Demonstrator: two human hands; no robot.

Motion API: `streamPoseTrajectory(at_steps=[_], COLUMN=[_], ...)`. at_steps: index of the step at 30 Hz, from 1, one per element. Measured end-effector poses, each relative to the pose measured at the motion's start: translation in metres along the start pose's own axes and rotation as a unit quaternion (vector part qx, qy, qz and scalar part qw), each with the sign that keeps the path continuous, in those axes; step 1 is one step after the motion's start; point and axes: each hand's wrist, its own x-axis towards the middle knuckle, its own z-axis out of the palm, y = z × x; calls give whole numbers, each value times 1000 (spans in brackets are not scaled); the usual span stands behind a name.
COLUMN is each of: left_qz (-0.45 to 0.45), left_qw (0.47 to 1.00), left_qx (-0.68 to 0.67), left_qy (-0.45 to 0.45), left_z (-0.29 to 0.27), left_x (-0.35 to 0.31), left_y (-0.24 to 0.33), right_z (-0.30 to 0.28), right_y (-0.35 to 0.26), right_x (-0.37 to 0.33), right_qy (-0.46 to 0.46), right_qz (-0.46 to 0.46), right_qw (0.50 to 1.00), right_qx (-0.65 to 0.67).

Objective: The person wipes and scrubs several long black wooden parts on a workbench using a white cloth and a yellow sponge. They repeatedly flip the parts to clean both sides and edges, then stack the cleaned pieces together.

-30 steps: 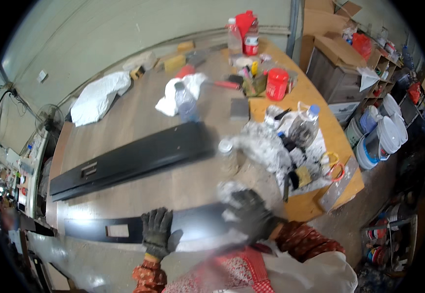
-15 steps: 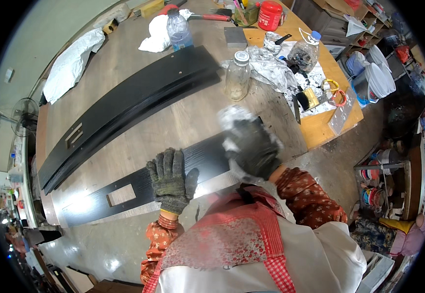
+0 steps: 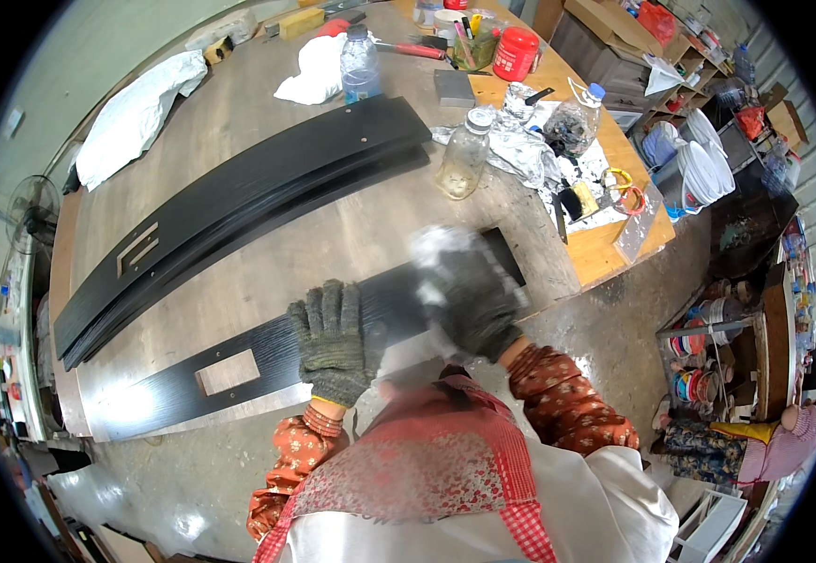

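A long black wood-grain panel [image 3: 178, 392] with a rectangular cutout lies along the near edge of the table. My left hand [image 3: 329, 340], in a dark knitted glove, rests flat on it with fingers stretched out, right of the cutout. My right hand [image 3: 473, 298], gloved the same way and smeared by motion, presses a crumpled white cloth [image 3: 441, 242] onto the panel near its right end. Part of the cloth is hidden under the glove. Farther back lie curved black panels [image 3: 258, 178], stacked, the top one with a small slot and screw holes.
Beyond my right hand stand a glass jar [image 3: 465, 155] and a plastic bottle [image 3: 360, 66]. Stained paper with a brush [image 3: 579, 199], tape rolls [image 3: 629, 200] and a cut bottle [image 3: 572, 127] covers the right corner. A white cloth bundle [image 3: 137, 122] lies at the back left.
My right hand has shifted slightly left and down along the panel with the white cloth. The left hand stays on the panel. The whole view has shifted a little.
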Motion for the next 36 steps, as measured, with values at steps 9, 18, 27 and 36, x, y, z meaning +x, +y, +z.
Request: streamPoseTrajectory(at_steps=[9, 18, 27, 36], left_qz=[4, -94, -26, -197], left_qw=[999, 959, 972, 947], left_qx=[-11, -258, -176, 18], left_qy=[33, 63, 151, 253], left_z=[7, -14, 36, -13], left_x=[-1, 1, 11, -83], left_y=[0, 3, 57, -20], right_z=[-16, -17, -18, 26], right_y=[96, 60, 5, 43], right_x=[-23, 23, 47, 52], right_qy=[22, 68, -43, -125], right_qz=[163, 39, -266, -247], right_qw=[986, 986, 935, 958], right_qx=[8, 148, 232, 75])
